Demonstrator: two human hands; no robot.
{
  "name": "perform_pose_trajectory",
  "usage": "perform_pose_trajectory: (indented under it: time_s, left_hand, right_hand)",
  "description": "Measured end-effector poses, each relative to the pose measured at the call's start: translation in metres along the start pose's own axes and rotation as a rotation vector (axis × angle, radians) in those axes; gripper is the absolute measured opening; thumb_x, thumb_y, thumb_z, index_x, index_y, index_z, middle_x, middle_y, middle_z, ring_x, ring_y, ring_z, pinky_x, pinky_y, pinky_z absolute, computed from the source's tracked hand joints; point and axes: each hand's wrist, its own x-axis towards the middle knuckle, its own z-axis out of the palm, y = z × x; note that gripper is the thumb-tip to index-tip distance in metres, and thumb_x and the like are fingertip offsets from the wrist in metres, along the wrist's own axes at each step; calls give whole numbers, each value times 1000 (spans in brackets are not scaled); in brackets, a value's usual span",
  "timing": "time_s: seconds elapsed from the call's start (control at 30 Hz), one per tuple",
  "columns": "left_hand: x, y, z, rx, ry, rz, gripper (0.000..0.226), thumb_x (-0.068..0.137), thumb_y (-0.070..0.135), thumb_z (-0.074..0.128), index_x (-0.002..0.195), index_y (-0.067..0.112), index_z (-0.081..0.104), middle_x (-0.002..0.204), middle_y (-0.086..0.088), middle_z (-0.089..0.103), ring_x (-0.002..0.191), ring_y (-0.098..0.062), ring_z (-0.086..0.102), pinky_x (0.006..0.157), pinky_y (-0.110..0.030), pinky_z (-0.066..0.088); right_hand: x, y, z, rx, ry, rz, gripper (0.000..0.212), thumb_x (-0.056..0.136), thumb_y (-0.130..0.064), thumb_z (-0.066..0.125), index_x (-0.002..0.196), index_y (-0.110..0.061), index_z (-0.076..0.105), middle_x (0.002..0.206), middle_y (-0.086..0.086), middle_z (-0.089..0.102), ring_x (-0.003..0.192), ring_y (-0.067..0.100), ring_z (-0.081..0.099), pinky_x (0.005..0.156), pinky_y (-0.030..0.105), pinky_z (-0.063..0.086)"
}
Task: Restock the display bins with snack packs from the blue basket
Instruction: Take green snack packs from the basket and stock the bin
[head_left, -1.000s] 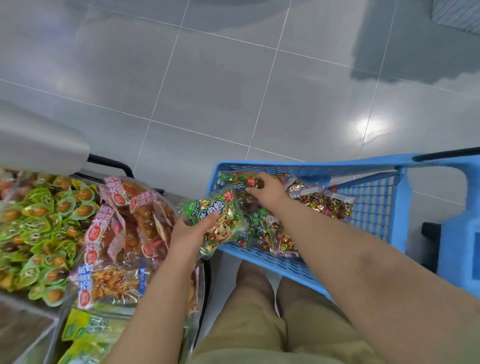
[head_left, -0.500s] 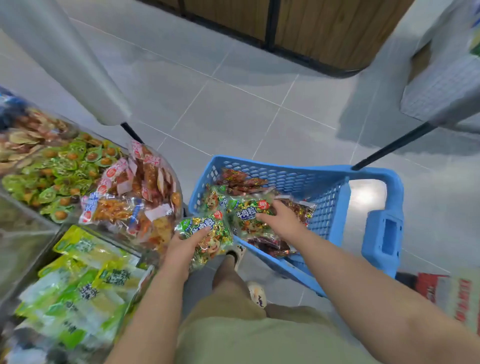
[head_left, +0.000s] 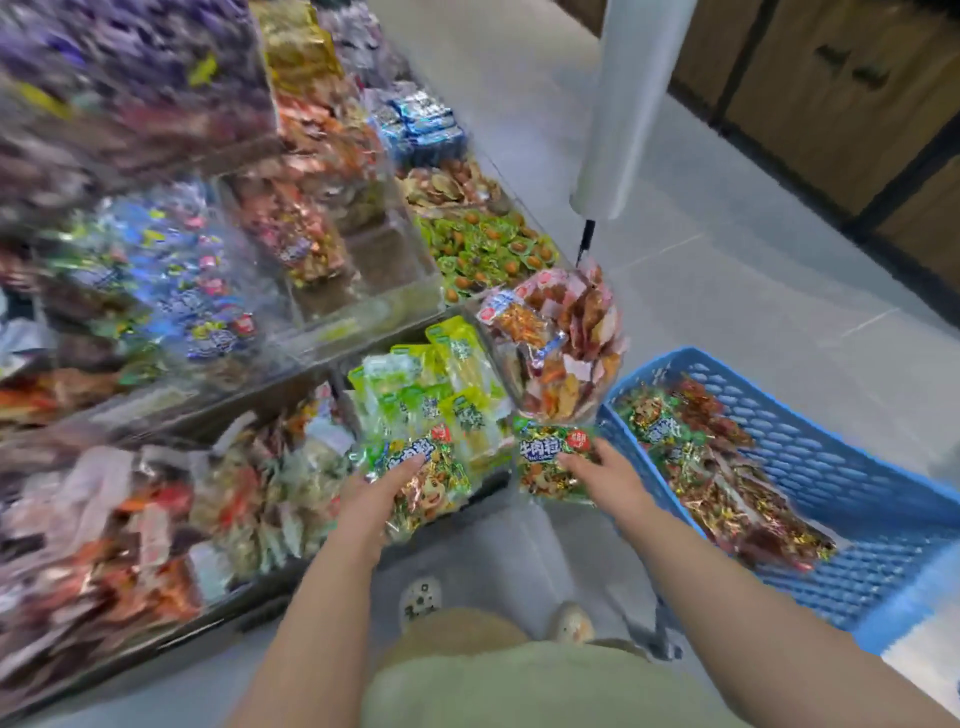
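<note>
Grey floor tiles (head_left: 753, 291) run beside tiered clear display bins (head_left: 374, 306) heaped with wrapped snacks, blurred toward the left; the blue basket (head_left: 841, 457) sits at the right with loose packs (head_left: 717, 483) lying inside; the left hand (head_left: 371, 496) grips a green snack pack (head_left: 423, 475) before the lower bins; the right hand (head_left: 605, 475) curls its fingers over a second pack (head_left: 548, 454), just left of the basket's rim.
</note>
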Motion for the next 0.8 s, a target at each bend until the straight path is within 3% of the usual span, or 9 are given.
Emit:
perform_pose_trajectory:
  time_s: [0.13, 0.27, 0.37, 0.5, 0.6, 0.7, 0.8]
  left_hand:
    - [15, 14, -84, -120, 39, 73, 132, 46, 58, 84, 153, 16, 18, 158, -7, 26, 141, -28, 31, 110, -49, 29]
    - [36, 36, -177, -57, 110, 137, 120, 59, 55, 84, 153, 18, 20, 157, -10, 27, 140, -31, 34, 109, -50, 31]
    - [47, 57, -238, -50, 136, 185, 122, 56, 58, 82, 153, 21, 19, 159, -6, 23, 143, -29, 28, 111, -49, 29]
    - [54, 80, -295, -124, 107, 237, 119, 53, 59, 82, 151, 24, 26, 155, -3, 33, 138, -28, 36, 109, -48, 31]
    - [55, 90, -322, -189, 145, 236, 108, 61, 53, 81, 150, 21, 29, 153, -4, 36, 135, -27, 38, 108, -49, 32]
    - [54, 102, -336, -247, 147, 255, 115, 49, 57, 79, 148, 20, 33, 151, -4, 39, 135, -28, 39, 108, -49, 31]
    - [54, 106, -342, -286, 192, 246, 100, 61, 50, 81, 145, 17, 37, 148, -4, 43, 135, -28, 39, 105, -46, 34]
  right_hand:
    - [6, -52, 73, -83, -44, -93, 68, 85, -38, 66, 141, -8, 40, 145, 9, 43, 130, 22, 41, 101, 28, 32]
    - [3, -95, 153, -116, -52, -94, 75, 82, -43, 66, 143, -10, 36, 148, 9, 38, 131, 24, 40, 100, 29, 32]
    - [-5, -124, 206, -55, -46, -112, 70, 80, -41, 69, 138, -12, 44, 138, 8, 49, 115, 22, 51, 95, 32, 40]
    - [-19, -161, 248, 13, -86, -174, 70, 79, -44, 69, 138, -16, 45, 133, 1, 52, 116, 18, 50, 95, 34, 40]
    - [-27, -196, 262, 11, -143, -240, 50, 79, -44, 69, 123, -22, 57, 120, -4, 60, 109, 18, 56, 90, 37, 45]
    - [-29, -234, 272, 33, -191, -346, 16, 79, -36, 70, 92, -30, 64, 90, -13, 67, 88, 9, 62, 68, 27, 44]
    - [-24, -272, 283, 54, -244, -425, 12, 79, -36, 71, 88, -36, 62, 88, -22, 65, 84, -2, 60, 68, 23, 42]
